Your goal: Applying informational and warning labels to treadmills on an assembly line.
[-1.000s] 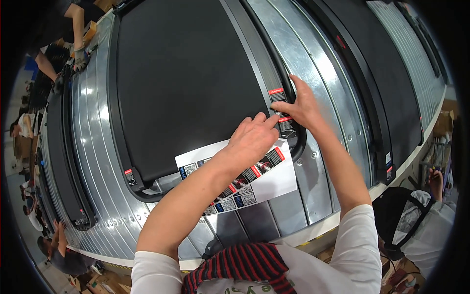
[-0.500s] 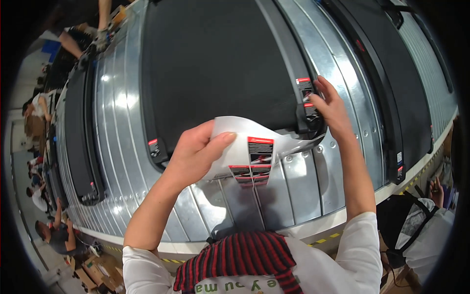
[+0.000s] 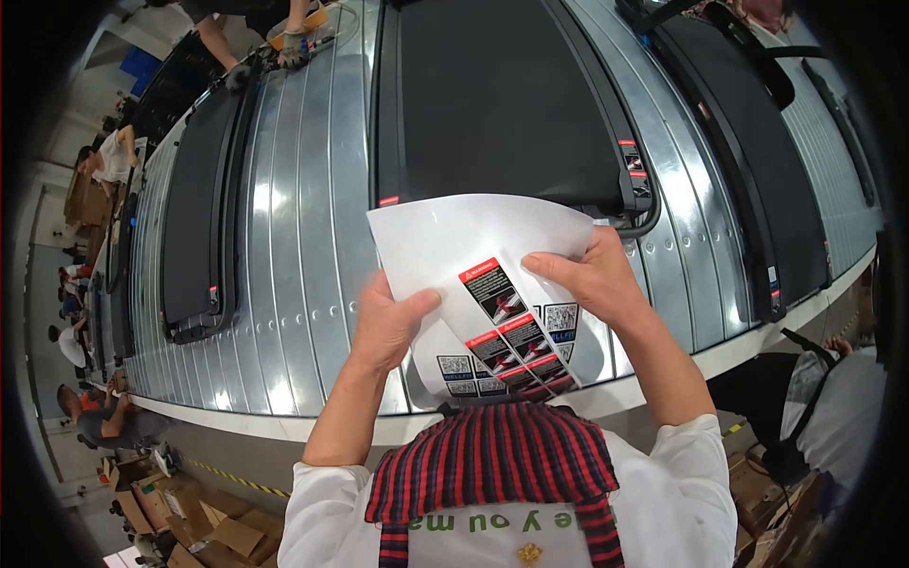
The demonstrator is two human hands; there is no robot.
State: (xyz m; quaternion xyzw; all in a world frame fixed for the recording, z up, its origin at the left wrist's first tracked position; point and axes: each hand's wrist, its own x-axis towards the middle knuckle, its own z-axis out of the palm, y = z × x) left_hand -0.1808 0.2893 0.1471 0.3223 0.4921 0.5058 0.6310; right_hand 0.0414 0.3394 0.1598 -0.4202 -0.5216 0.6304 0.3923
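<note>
Sheet of white backing [image 3: 454, 237] is bowing between my left hand [image 3: 383, 327] and right hand [image 3: 606, 279], both pinching its sides, with red-and-black labels [image 3: 492, 293] lying between my thumbs, their column slanting bodyward and rightward, neither hand being clearly nearer.

Close downward fisheye view from head

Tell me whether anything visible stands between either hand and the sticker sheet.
Nothing visible does: the left hand and right hand directly hold the sticker sheet at opposite sides. The black treadmill deck lies beyond it, not in between.
</note>
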